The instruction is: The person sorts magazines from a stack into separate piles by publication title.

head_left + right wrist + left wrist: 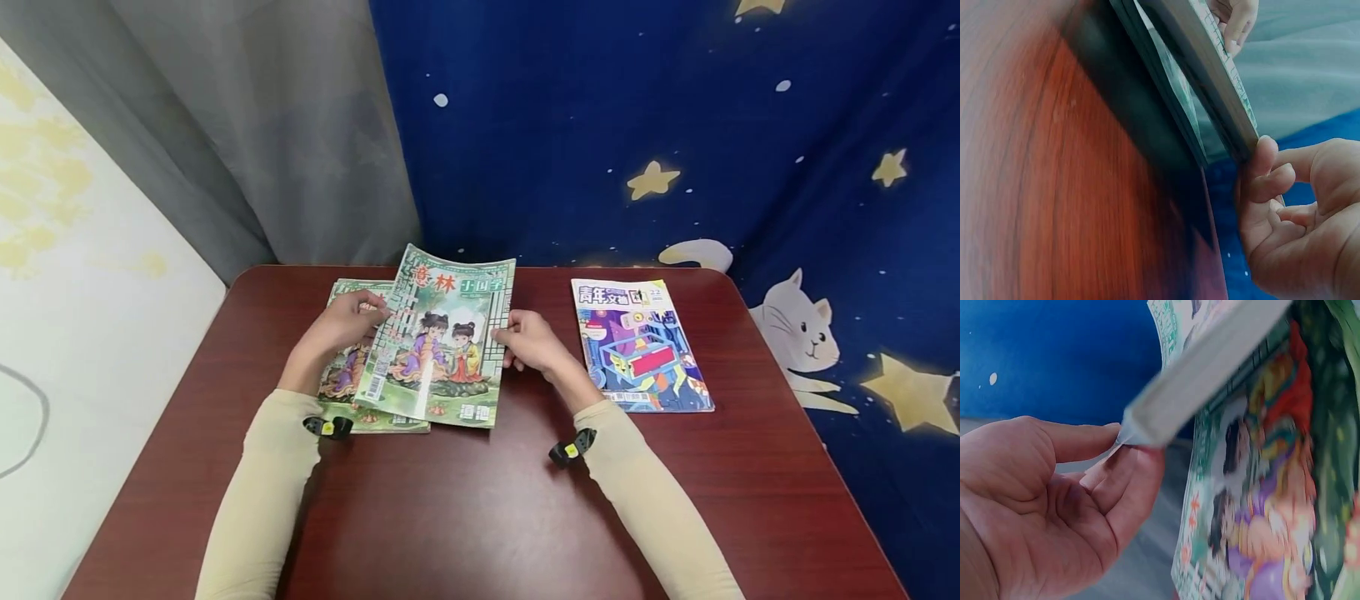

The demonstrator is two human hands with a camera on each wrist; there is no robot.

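A green-covered magazine (450, 350) with two cartoon figures is held up, tilted, over a magazine with a matching cover (341, 379) on the table. My left hand (347, 322) pinches its left edge; in the left wrist view, thumb and fingers (1138, 481) meet at the end of its pale spine (1204, 375). On the opposite side, my right hand (534, 342) grips the right edge. The right wrist view shows the thumb (1265, 153) on the page edges (1210, 81) and a gap between the held magazine and the lower one.
To the right, a purple and blue magazine (645, 350) lies on the dark red table (465, 517). Behind the table hang a grey curtain (300, 125) and a blue curtain (562, 125) with stars and a white cat. A white wall (75, 275) stands at the left.
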